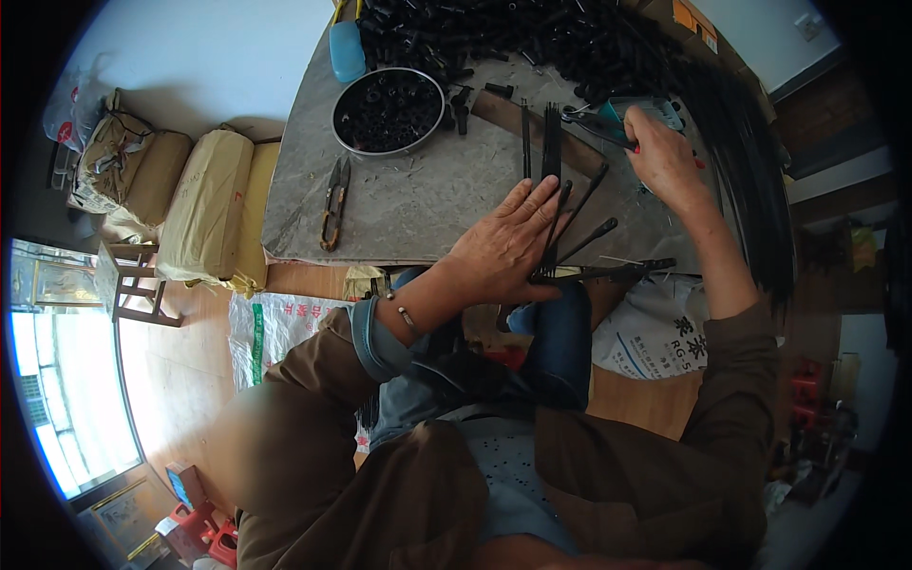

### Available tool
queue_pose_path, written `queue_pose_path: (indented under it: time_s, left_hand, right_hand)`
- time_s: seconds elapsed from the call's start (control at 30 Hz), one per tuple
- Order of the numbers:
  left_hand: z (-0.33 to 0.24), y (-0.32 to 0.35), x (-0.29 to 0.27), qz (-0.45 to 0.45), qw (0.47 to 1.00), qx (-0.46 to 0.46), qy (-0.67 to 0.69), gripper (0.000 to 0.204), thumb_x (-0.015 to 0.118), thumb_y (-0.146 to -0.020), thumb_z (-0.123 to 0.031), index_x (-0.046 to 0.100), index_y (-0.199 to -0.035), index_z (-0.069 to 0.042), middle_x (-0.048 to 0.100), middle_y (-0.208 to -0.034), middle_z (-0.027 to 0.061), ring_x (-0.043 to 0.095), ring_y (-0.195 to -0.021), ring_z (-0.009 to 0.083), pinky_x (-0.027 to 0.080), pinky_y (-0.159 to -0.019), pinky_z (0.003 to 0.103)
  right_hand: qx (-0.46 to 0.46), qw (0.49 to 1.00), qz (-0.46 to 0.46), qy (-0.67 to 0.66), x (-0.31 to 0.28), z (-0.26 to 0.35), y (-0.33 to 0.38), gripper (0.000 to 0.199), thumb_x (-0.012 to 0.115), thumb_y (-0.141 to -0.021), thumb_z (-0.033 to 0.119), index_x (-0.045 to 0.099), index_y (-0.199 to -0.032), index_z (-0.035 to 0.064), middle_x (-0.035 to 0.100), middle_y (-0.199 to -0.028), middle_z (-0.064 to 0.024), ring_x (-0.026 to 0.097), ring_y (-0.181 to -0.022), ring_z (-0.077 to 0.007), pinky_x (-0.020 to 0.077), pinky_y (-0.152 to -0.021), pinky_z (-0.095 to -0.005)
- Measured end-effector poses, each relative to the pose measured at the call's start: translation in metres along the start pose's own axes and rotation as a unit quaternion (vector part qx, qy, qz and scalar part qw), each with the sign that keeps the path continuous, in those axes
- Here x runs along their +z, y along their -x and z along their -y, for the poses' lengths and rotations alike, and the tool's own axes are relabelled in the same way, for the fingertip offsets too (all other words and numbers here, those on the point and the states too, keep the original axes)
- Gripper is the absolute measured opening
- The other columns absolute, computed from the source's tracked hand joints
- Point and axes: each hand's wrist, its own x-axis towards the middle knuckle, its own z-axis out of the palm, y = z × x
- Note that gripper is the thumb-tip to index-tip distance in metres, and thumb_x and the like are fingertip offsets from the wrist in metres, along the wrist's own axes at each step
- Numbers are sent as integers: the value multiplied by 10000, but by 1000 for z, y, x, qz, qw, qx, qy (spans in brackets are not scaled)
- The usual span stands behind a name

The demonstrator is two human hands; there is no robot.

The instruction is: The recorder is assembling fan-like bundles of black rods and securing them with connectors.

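Brown sleeves and a blue shirt fill the foreground as a person works at a grey tabletop (408,204). Near its front edge, the left hand (503,252) lies flat, fingers pressed together, pinning a fan of thin black rods (570,223) whose gathered ends sit under the fingertips and whose free ends splay outward toward the right. The right hand (665,161), toward the right edge, is closed around a teal-handled tool (608,119); its fingertips are hidden. A round metal bowl of small black pieces (388,111) sits further back, with a heap of black parts (532,38) along the far edge. Small snips (332,204) lie near the left edge.
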Motion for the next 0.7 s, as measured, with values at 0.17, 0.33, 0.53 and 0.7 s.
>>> queue_pose_path:
  time_s: [0.17, 0.33, 0.53, 0.7]
  left_hand:
    - [-2, -1, 2, 4, 1000, -8, -22, 857, 711, -716, -522, 432, -1342, -6, 277, -1495, 186, 225, -1415, 331, 188, -1160, 462]
    - [-1, -1, 2, 12, 1000, -3, -29, 854, 678, -727, -559, 438, -1339, -15, 281, -1492, 186, 225, -1416, 318, 170, -1166, 469]
    - [0, -1, 1, 41, 998, 15, -49, 850, 671, -729, -572, 442, -1343, -31, 295, -1489, 169, 195, -1428, 305, 134, -1170, 488]
    - [1, -2, 1, 38, 997, 10, -63, 859, 603, -753, -647, 464, -1339, -35, 304, -1498, 128, 199, -1426, 281, 136, -1171, 470]
  right_hand:
    - [-30, 999, -7, 11, 0, -3, 1, 353, 719, -770, 70, 379, -863, 55, 533, -737, -138, 564, -711, -374, 421, -630, -455]
    - [92, 980, 144, -101, -4, -15, 8, 330, 704, -802, 145, 402, -894, 48, 571, -780, -139, 585, -739, -356, 438, -628, -426]
    - [-9, 1000, 23, 6, -9, -21, 21, 340, 718, -782, 167, 413, -842, 29, 498, -748, -126, 507, -663, -306, 421, -614, -388]
    - [40, 998, 29, 39, -3, -11, 27, 345, 725, -766, 165, 415, -817, 21, 437, -761, -110, 452, -660, -239, 417, -624, -360]
